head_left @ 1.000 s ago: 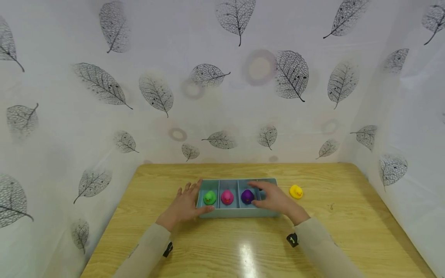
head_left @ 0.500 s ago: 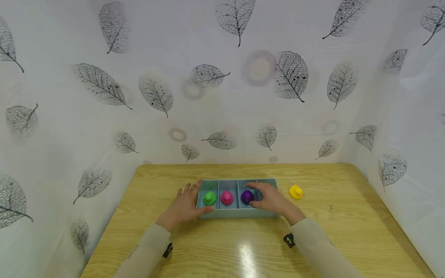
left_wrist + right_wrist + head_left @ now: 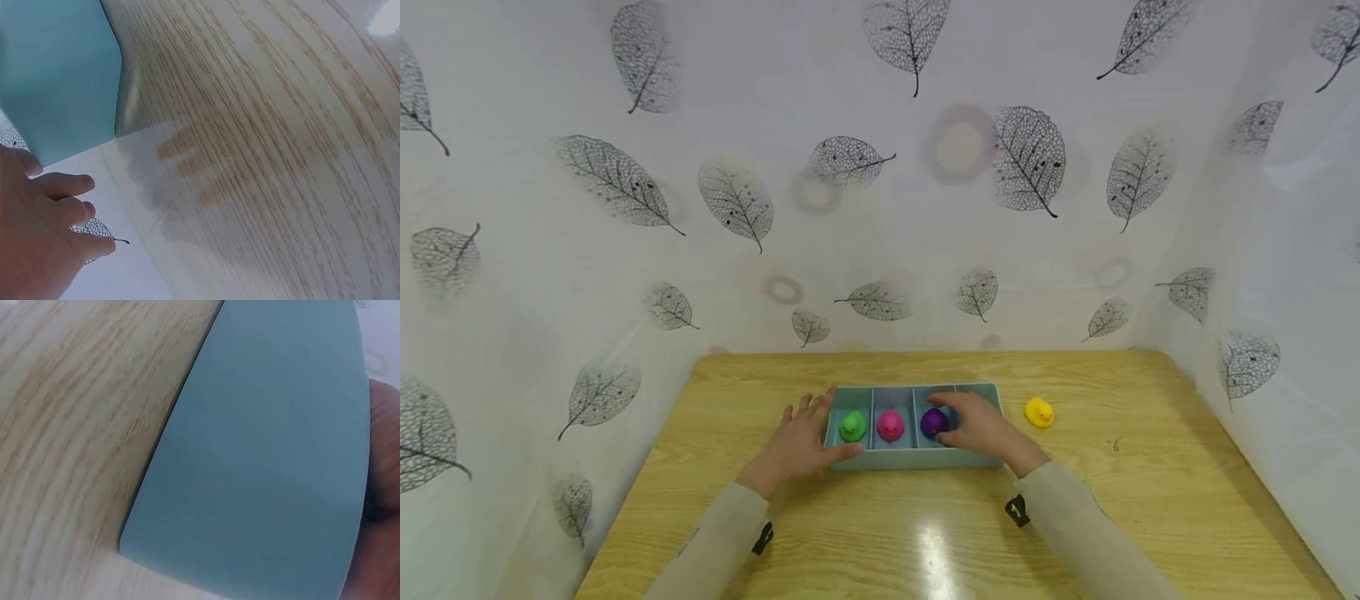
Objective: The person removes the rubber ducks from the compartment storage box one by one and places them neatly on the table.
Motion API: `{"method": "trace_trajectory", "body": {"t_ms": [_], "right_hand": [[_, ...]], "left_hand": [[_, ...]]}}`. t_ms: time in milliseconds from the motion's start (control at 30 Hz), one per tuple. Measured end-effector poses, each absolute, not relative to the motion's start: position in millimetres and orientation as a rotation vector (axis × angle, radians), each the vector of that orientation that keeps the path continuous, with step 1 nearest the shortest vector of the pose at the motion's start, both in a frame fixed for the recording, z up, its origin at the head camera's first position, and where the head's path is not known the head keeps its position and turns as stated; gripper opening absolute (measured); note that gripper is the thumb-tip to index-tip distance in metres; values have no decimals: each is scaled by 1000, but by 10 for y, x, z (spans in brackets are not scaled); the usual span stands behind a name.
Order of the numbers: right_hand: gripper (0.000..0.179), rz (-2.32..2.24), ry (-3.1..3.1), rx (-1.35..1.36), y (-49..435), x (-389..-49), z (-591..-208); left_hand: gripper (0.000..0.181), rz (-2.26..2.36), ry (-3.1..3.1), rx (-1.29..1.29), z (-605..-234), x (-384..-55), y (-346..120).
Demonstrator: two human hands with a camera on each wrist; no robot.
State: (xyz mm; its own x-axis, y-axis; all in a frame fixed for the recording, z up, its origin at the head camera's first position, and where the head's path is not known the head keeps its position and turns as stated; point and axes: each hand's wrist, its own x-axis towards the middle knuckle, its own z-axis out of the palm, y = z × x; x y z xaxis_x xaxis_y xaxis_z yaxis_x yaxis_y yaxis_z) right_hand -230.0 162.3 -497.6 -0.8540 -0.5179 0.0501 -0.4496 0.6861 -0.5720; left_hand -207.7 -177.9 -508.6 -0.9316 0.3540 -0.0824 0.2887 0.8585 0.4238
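A blue-green divided box (image 3: pixel 917 460) stands on the table, with a green rubber duck (image 3: pixel 852 427), a pink rubber duck (image 3: pixel 891 426) and a purple rubber duck (image 3: pixel 933 423) in separate compartments from left to right. My left hand (image 3: pixel 801 440) rests at the box's left end, its fingers spread and thumb along the front rim; in the left wrist view some fingers (image 3: pixel 72 186) stick out past the box's corner. My right hand (image 3: pixel 981 427) reaches over the right-end compartment and has its thumb and forefinger round the purple duck. In the right wrist view the box wall hides most of that hand.
A yellow rubber duck (image 3: pixel 1039 412) sits on the wooden table (image 3: pixel 850 533), just right of the box. White sheeting with a leaf print (image 3: pixel 880 233) hangs behind the table and along both sides.
My right hand and forearm have shifted a little left, with thumb and forefinger closer about the purple duck. My left hand, the box and the ducks look unmoved.
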Motion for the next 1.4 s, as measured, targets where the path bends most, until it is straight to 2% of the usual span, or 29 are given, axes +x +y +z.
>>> {"method": "trace_trajectory", "body": {"t_ms": [633, 1400], "right_hand": [[62, -741, 2767, -751, 1524, -2376, -4942], [51, -763, 2788, -816, 1551, -2368, -4936]], "left_hand": [[115, 611, 2882, 514, -5042, -2078, -1778], [116, 608, 2879, 512, -5068, -2081, -1787]]}}
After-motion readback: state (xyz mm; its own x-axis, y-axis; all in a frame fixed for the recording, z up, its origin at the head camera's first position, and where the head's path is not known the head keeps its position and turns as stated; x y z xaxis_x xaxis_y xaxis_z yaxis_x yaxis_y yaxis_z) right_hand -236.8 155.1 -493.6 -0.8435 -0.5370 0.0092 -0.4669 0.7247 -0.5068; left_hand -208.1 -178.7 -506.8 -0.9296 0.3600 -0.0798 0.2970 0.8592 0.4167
